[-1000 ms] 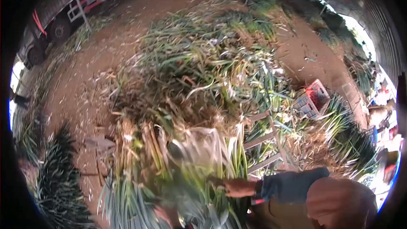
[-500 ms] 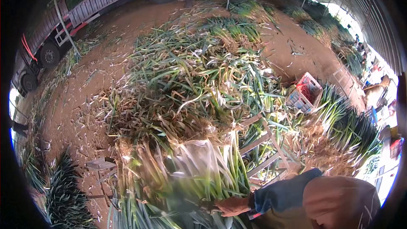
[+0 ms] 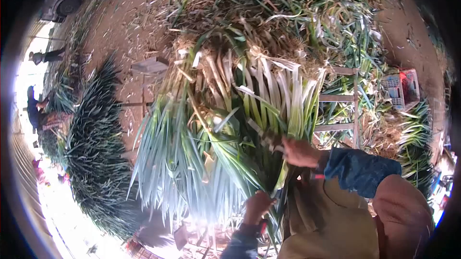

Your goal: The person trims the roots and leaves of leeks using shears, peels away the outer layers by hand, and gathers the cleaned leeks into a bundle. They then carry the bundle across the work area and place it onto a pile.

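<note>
A thick layer of long green onions (image 3: 283,91) lies before me, white stems and roots pointing away and green leaves hanging toward me. My left hand (image 3: 259,206) is closed around green onion leaves near their lower ends. Above and to the right of it, my right hand (image 3: 300,152) is curled around a short dark object with a pale, flat end (image 3: 257,127). Blur hides what kind of thing this is. It lies over the green leaves at the right part of the layer.
A wooden frame (image 3: 336,98) shows right of the layer. Past it stands a plastic crate (image 3: 402,90) with red material inside. Loose onions and leaf scraps (image 3: 269,4) form a heap behind. Dark-leaved bundles (image 3: 98,148) lie at left, where other people (image 3: 36,108) stand.
My view has swung left and down. My left hand has come into view, gripping leaves. The right hand has moved up over the onions, and a yellowed, loose onion now lies across the layer.
</note>
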`<action>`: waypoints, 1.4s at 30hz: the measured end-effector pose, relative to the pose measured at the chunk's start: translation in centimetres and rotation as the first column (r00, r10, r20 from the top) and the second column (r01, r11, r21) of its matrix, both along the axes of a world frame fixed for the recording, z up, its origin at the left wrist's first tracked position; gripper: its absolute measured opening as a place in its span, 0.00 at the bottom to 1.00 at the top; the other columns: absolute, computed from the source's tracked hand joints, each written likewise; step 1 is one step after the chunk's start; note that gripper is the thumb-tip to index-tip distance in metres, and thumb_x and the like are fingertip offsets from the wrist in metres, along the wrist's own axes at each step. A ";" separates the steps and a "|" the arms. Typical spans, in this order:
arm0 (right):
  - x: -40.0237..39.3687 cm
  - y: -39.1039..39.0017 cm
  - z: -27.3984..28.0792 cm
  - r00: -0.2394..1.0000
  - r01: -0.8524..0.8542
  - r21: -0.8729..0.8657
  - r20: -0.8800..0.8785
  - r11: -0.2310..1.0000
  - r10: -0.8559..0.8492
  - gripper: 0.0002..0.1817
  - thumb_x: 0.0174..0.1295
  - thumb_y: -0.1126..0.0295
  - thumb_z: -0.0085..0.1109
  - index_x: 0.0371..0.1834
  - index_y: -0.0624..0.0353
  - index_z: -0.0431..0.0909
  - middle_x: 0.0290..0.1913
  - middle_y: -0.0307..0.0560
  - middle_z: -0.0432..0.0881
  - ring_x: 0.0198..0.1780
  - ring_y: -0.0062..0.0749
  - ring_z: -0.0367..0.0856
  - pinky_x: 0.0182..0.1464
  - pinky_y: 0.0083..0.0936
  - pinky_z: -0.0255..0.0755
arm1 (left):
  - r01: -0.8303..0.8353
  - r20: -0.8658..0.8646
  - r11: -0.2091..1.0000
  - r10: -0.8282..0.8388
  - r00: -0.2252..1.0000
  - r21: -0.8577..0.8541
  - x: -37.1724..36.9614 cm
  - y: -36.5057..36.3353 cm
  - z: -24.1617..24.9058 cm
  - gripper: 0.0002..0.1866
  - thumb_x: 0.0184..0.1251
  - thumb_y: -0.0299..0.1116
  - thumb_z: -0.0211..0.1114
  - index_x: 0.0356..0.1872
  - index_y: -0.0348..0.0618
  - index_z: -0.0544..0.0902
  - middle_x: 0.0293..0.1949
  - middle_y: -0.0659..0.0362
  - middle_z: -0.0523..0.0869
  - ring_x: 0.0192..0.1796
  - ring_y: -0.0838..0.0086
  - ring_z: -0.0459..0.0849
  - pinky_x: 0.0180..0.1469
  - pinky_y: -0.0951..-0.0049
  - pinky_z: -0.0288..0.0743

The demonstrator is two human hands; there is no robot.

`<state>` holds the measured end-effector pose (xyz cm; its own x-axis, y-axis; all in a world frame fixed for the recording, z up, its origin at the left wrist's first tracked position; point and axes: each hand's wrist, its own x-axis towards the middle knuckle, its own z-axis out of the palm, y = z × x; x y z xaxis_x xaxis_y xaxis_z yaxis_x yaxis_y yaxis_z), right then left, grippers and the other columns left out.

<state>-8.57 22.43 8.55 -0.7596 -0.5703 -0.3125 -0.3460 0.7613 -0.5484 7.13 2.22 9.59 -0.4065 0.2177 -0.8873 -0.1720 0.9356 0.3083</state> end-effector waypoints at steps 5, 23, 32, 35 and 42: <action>-2.0 0.8 3.6 0.965 0.073 0.021 0.250 0.997 -0.075 0.26 0.49 0.67 0.57 0.48 0.69 0.58 0.25 0.60 0.74 0.27 0.52 0.76 0.26 0.40 0.70 | -0.478 -0.630 0.875 0.411 0.659 0.071 -12.1 -5.8 3.1 0.10 0.62 0.31 0.46 0.31 0.46 0.78 0.25 0.51 0.80 0.30 0.57 0.79 0.32 0.58 0.70; 1.1 -1.9 8.8 0.943 -0.063 -0.084 0.322 0.994 0.087 0.26 0.51 0.63 0.60 0.44 0.70 0.59 0.24 0.61 0.73 0.23 0.52 0.76 0.23 0.39 0.69 | -0.760 -0.675 0.613 0.655 0.338 0.215 -12.9 -11.4 -13.3 0.12 0.45 0.32 0.62 0.35 0.46 0.79 0.30 0.47 0.82 0.36 0.52 0.81 0.37 0.58 0.73; -0.4 -9.6 -0.4 0.993 -0.106 -0.261 -0.075 0.960 0.089 0.32 0.50 0.63 0.58 0.50 0.77 0.57 0.22 0.56 0.71 0.23 0.46 0.74 0.24 0.37 0.69 | -0.794 -0.514 0.489 0.815 0.267 0.362 -14.6 -13.7 -14.9 0.13 0.45 0.37 0.68 0.31 0.42 0.80 0.29 0.53 0.82 0.33 0.62 0.79 0.34 0.65 0.71; -0.6 -8.5 1.1 0.995 -0.096 -0.177 0.005 0.980 0.099 0.33 0.50 0.62 0.58 0.50 0.77 0.56 0.23 0.56 0.72 0.23 0.46 0.74 0.25 0.38 0.69 | -0.808 -0.430 0.351 0.892 0.137 0.472 -15.2 -12.9 -13.9 0.15 0.46 0.36 0.69 0.32 0.38 0.78 0.25 0.56 0.80 0.28 0.69 0.76 0.31 0.69 0.69; 1.5 -5.3 6.7 0.973 -0.153 -0.151 0.151 0.977 0.176 0.28 0.52 0.59 0.61 0.43 0.69 0.58 0.21 0.58 0.72 0.20 0.49 0.76 0.19 0.38 0.66 | -0.771 -0.054 0.159 0.986 0.159 0.616 -14.2 -9.2 -12.7 0.08 0.51 0.31 0.64 0.29 0.36 0.79 0.22 0.63 0.77 0.26 0.81 0.71 0.27 0.76 0.64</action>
